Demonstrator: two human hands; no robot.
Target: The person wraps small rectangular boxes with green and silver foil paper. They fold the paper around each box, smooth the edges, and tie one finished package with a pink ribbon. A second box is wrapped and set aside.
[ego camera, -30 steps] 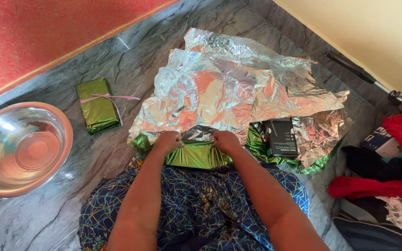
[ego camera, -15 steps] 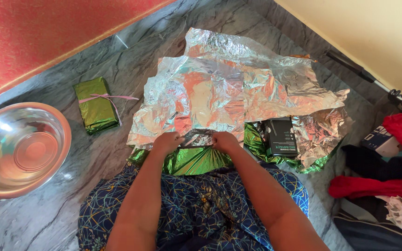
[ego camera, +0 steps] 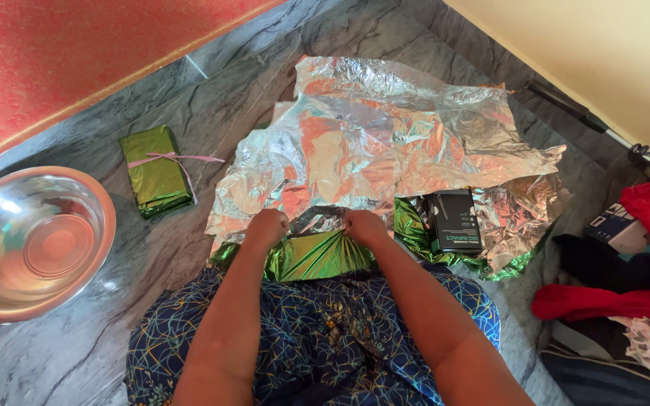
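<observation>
Head view, person seated on a grey marble floor (ego camera: pixel 152 105), lap covered by blue patterned cloth (ego camera: pixel 325 331).

Left hand (ego camera: pixel 266 228): closed into a fist, pinching the near edge of the foil wrapping sheet (ego camera: pixel 370 150). Right hand (ego camera: pixel 364 226): also closed, gripping the same edge just beside the left. The 2 fists sit close together at the sheet's near margin, directly above the lap. The grip looks chosen to bunch the edge; the green face (ego camera: pixel 310 259) shows pleats fanning out below the knuckles, which fits a gathered hold rather than a flat one.

Sheet: silver side up, green side under, crumpled and spread away from the person across the floor. It lies in several overlapping layers; I cannot tell whether this is 1 sheet or more. Whatever sits under the gathered part is hidden.

Small black box (ego camera: pixel 457 220): lies on the foil to the right of the right hand, near but not touched.

Wrapped green parcel (ego camera: pixel 157 171), tied with a pale pink ribbon, lies well apart on the left, clear of the loose foil. Steel bowl (ego camera: pixel 28 240) stands further left, empty as far as visible.

Right edge: heap of red and dark clothing (ego camera: pixel 626 286), and a dark rod (ego camera: pixel 588 120) along the wall.
</observation>
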